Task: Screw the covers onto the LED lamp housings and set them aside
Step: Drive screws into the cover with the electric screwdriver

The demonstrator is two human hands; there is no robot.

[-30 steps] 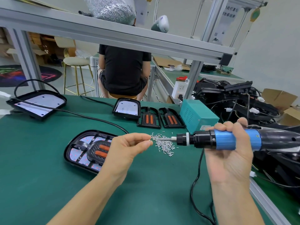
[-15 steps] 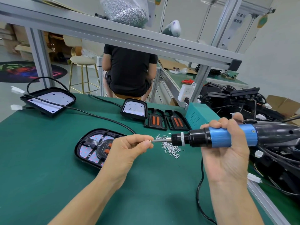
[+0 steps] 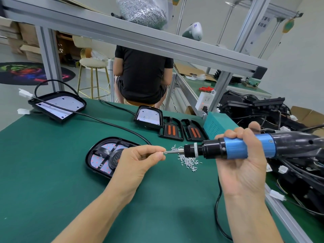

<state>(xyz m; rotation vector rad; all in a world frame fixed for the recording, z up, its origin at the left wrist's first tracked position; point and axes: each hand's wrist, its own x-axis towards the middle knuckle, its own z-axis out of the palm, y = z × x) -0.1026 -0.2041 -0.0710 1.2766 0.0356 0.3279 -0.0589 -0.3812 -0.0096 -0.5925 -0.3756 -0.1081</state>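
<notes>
My right hand (image 3: 242, 165) grips a blue and black electric screwdriver (image 3: 235, 149), held level above the green table (image 3: 43, 172) with its bit pointing left. My left hand (image 3: 138, 161) pinches a small screw at the bit's tip. Under and behind my left hand lies a black LED lamp housing (image 3: 103, 155) with its cover on, partly hidden by the hand. A pile of loose screws (image 3: 188, 161) lies below the screwdriver's nose. Two loose black covers with orange strips (image 3: 171, 128) (image 3: 193, 131) lie further back.
Another housing (image 3: 149, 118) sits beside the loose covers and a larger one (image 3: 57, 106) with a black cable at the far left. A teal box (image 3: 217, 123) stands behind the screwdriver. Black lamp parts and wires (image 3: 263, 109) pile up at right. A person sits behind the bench.
The camera has moved closer and tilted. My left hand's pinched fingers have stayed at the bit's tip while the screwdriver stays level in my right hand.
</notes>
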